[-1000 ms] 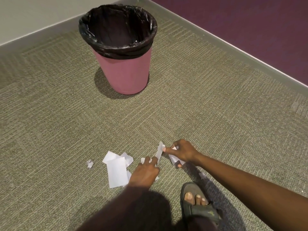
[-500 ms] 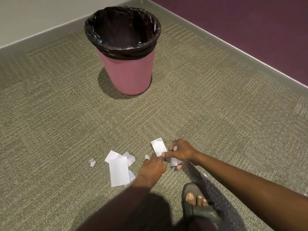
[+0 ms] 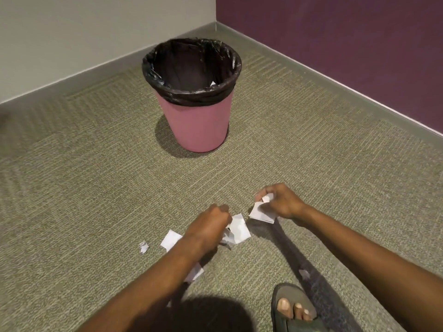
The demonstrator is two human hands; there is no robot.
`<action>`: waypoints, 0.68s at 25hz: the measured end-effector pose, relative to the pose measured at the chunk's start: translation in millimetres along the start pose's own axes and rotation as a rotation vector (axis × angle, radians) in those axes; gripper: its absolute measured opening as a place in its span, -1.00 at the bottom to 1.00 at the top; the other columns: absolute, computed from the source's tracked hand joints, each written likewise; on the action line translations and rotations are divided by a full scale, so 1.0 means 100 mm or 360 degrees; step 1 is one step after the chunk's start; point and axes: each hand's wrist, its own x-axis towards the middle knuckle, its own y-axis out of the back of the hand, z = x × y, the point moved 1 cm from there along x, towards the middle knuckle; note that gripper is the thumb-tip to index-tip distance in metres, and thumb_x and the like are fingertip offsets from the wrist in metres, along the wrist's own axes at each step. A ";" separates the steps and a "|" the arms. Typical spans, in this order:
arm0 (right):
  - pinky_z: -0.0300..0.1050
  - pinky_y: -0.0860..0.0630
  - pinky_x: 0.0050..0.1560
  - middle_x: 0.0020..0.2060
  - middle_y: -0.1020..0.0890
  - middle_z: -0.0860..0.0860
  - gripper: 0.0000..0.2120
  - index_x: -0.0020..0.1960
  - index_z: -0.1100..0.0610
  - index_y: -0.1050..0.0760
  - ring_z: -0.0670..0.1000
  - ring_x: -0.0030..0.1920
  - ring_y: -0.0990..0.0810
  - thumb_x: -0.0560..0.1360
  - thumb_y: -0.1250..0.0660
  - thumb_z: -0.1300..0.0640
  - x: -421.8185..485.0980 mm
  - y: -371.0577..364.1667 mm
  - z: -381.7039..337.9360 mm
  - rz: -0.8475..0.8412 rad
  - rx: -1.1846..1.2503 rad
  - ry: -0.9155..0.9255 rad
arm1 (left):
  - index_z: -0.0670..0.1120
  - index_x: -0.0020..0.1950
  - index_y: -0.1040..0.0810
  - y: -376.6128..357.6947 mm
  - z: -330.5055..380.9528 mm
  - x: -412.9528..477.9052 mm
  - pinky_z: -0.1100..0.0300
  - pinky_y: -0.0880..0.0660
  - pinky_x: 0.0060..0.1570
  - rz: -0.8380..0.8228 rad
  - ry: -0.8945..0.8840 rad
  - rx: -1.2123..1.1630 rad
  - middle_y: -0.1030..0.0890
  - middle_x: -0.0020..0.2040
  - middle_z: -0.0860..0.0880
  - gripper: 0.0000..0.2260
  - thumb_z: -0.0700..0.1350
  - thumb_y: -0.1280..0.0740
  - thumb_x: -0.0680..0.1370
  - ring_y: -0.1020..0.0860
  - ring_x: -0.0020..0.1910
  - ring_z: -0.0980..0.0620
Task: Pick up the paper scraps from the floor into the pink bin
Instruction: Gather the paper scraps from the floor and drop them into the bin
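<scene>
1. Your left hand (image 3: 211, 224) grips a white scrap (image 3: 237, 230) low over the carpet (image 3: 96, 188); your right hand (image 3: 281, 202) pinches a bundle of scraps (image 3: 260, 213).
2. You're mid-gathering: loose pieces (image 3: 170, 239) lie by your left forearm, and the pink bin (image 3: 199, 125) stands well ahead.
3. Next, collect those, then carry everything to the bin.

We see matt white paper scraps (image 3: 237, 227) on rough woven carpet floor (image 3: 96, 176), and a smooth pink plastic bin (image 3: 196, 125) with glossy black plastic liner (image 3: 191, 68).

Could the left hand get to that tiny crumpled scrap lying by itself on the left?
Probably yes. The small scrap lies on bare carpet just left of the left hand, only a flat scrap between them. That hand already grips a white sheet, so pinching another may be fiddly.
</scene>
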 end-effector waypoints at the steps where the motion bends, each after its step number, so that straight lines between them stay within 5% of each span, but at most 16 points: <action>1: -0.17 -0.57 -0.35 0.01 -0.63 0.10 -0.82 -0.07 0.12 -0.63 0.00 -0.24 -0.63 0.42 -0.46 0.36 0.01 0.06 -0.15 0.0004 0.0045 0.0066 | -0.12 0.06 -0.60 0.20 -0.06 0.03 0.25 -0.49 -0.03 0.0115 0.0006 -0.0080 -0.55 0.06 -0.05 -0.85 -0.23 -0.41 0.51 -0.56 0.02 -0.01; 6: 0.10 -0.56 0.12 0.22 -0.59 0.12 -0.78 -0.06 0.03 -0.64 0.11 0.14 -0.57 0.43 -0.46 0.33 0.05 0.44 -1.15 0.0173 0.0355 0.0480 | -0.15 -0.04 -0.67 1.40 -0.35 0.21 0.38 -0.44 -0.09 0.0807 0.0241 -0.0477 -0.53 0.02 0.09 -0.91 -0.26 -0.44 0.47 -0.49 0.00 0.12; 11: -0.11 -0.61 -0.13 0.04 -0.65 0.04 -0.81 -0.03 0.11 -0.65 0.01 -0.03 -0.64 0.41 -0.48 0.33 0.31 0.80 -2.18 0.0387 0.0340 0.0837 | -0.08 -0.10 -0.69 2.36 -0.61 0.37 0.17 -0.46 0.01 0.1262 0.0343 -0.0782 -0.61 -0.04 0.03 -0.89 -0.25 -0.50 0.42 -0.55 -0.02 0.05; 14: 0.00 -0.63 -0.11 0.01 -0.65 0.04 -0.81 -0.02 0.15 -0.65 0.07 -0.03 -0.66 0.40 -0.48 0.33 0.60 0.87 -2.57 0.0506 0.0270 0.0831 | -0.03 -0.13 -0.68 2.68 -0.76 0.57 0.15 -0.51 -0.06 0.1395 0.0424 -0.0864 -0.63 -0.05 0.01 -0.87 -0.24 -0.51 0.41 -0.57 0.00 0.01; 17: -0.17 -0.49 -0.31 -0.08 -0.63 0.07 -0.85 -0.08 0.14 -0.62 0.00 -0.15 -0.60 0.42 -0.46 0.34 0.90 0.83 -2.83 0.0514 0.0150 0.0772 | -0.05 -0.18 -0.65 2.88 -0.93 0.87 0.02 -0.63 -0.04 0.1458 0.0637 -0.1039 -0.64 -0.09 -0.04 -0.88 -0.25 -0.52 0.40 -0.61 -0.03 -0.04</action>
